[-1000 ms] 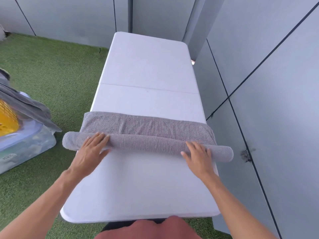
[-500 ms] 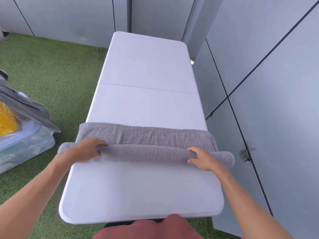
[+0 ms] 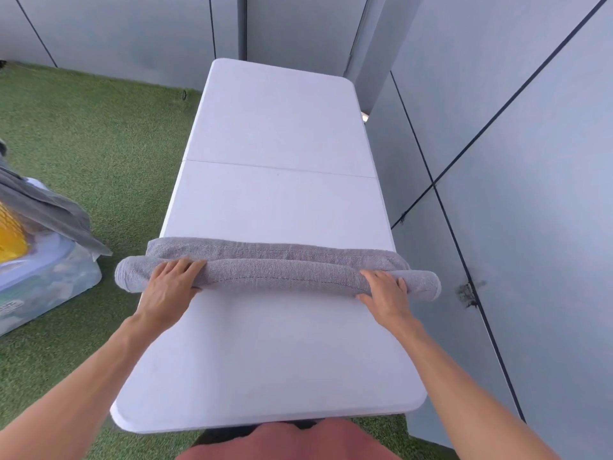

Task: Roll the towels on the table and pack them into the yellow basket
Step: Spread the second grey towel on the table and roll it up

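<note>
A grey towel (image 3: pixel 282 275) lies across the white table (image 3: pixel 275 127), most of it wound into a long roll that overhangs both side edges. A narrow flat strip of it still lies beyond the roll. My left hand (image 3: pixel 169 283) rests on the roll near its left end, fingers stretched over the top and thumb on the near side. Near the right end, my right hand (image 3: pixel 384 288) presses on the roll the same way. The yellow basket (image 3: pixel 10 240) shows only partly at the far left edge, down on the floor.
A grey cloth (image 3: pixel 49 210) drapes over the basket, which sits on a clear plastic box (image 3: pixel 49 283) on green turf. Grey wall panels run close along the table's right side and far end.
The roll has advanced away from me and grown thicker, and the flat strip beyond it has shrunk. My fingers, curled round the roll half a second ago, now lie stretched over its top.
</note>
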{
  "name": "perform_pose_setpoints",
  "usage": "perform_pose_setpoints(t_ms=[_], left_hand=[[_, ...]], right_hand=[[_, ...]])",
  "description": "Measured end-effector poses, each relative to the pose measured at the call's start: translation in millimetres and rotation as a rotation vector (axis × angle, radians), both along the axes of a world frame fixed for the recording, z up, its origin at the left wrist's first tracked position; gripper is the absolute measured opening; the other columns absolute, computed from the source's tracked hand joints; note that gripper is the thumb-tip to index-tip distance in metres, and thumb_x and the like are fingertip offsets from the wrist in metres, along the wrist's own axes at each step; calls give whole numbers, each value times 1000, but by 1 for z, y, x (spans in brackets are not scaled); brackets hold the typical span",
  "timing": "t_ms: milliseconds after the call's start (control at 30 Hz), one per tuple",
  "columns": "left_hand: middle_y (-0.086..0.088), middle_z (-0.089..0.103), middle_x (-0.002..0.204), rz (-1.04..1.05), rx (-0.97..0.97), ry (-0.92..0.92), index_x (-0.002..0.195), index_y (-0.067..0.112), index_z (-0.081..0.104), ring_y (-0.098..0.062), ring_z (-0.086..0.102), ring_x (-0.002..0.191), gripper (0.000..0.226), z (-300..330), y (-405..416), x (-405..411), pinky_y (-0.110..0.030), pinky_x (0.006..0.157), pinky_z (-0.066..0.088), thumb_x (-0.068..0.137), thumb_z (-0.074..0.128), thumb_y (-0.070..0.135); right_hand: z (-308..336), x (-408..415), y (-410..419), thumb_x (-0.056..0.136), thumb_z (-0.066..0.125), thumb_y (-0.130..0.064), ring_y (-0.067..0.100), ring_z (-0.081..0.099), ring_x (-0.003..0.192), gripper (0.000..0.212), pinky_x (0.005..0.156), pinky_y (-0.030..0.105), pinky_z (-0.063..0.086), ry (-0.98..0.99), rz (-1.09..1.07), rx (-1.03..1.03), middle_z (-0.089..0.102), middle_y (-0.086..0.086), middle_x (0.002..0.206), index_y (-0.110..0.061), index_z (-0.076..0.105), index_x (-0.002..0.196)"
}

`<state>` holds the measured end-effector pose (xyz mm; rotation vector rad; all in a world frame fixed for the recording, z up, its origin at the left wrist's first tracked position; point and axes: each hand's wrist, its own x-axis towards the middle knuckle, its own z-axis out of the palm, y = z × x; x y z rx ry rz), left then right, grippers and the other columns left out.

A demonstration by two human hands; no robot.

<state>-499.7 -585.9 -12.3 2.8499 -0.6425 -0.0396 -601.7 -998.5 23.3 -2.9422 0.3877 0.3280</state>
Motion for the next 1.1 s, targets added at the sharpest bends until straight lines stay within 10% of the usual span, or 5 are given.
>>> perform_pose_setpoints(t_ms=[233,467,600,867,1100], left_hand=[[2,54,137,-8,3,644,136,30,49,-20,48,128,59,22,25,14,-31,107,33,83,74,32],[-7,52,140,-31,-180,-25,139,22,51,-29,44,134,51,3,28,-23,-46,112,30,91,55,40],[-11,49,140,-59,-34,-8,145,16,40,-33,43,132,80,-9,24,-21,-49,112,27,75,79,27],[-19,66,96,250,-10,134,116,8,54,-41,63,86,33,14,-11,12,-46,74,46,91,60,29],[-18,64,107,440,-64,383,104,9,58,-39,61,100,45,43,-112,-36,-39,77,45,86,61,50]], right_hand=[[17,-5,-26,82,72,-34,15,58,108,38,94,37,46,302,-6,377,64,-8,112,-32,59,118],[1,-28,-21,89,57,-51,18,32,138,62,112,40,26,-92,55,37,40,-6,145,-30,37,144],[-10,-25,-21,92,53,-49,23,28,141,63,113,44,22,-53,30,-76,39,-2,148,-30,29,148],[-7,10,16,99,34,-50,33,55,104,40,87,45,36,-31,-237,-139,64,7,110,-18,48,117],[-9,26,90,99,33,-51,36,57,106,46,85,44,45,-6,-316,52,59,13,115,-13,53,116]])
